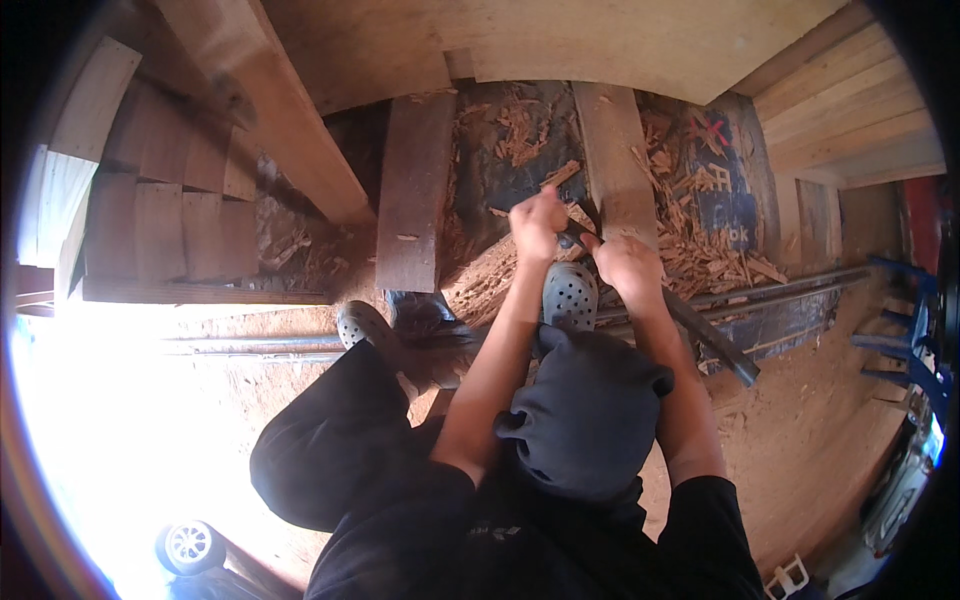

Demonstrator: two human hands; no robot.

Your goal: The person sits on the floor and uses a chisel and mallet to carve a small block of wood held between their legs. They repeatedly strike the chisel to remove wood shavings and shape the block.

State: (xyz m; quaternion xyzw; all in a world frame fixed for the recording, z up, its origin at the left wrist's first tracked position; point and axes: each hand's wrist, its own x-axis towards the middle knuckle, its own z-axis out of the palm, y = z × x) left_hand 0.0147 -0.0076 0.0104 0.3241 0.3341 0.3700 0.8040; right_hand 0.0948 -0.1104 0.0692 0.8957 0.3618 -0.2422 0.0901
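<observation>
Dark bar (712, 338) slants through the left hand (537, 227) and right hand (630, 266), both curled around it, forearms (502, 362) stretched forward.

Brown, dusty floor (790, 415). Dark sheet (505, 185) on it, wood chips (690, 240) scattered over. Left plank (410, 190), right plank (612, 140) lie apart, lengthwise. Thin pipes (780, 287) run crosswise.

The dark bar (712, 340) looks metallic, the plank (414, 190) smooth wood, the splinters (692, 222) rough

Chips (521, 133) lie between two planks (412, 190) — nearer, a bar (714, 340) passes above pipes (770, 286).
</observation>
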